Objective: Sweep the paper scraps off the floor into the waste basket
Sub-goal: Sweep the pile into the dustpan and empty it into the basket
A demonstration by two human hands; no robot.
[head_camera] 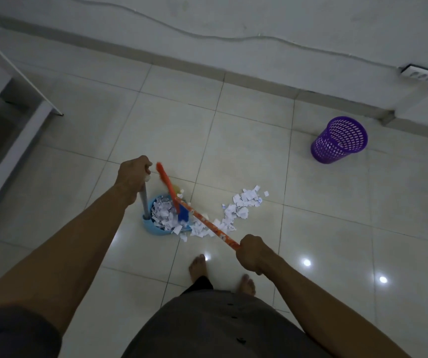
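Scraps between both hands, left fingers wrapping dustpan handle, right fingers gripping broom

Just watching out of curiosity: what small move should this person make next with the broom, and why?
Probably another short stroke, pulling the loose paper scraps left into the blue dustpan. The right hand grips the orange broom, the left hand steadies the dustpan handle, and the purple waste basket stands apart.

Purple mesh basket, lt-blue dustpan, orange patterned broom handle, white scraps.
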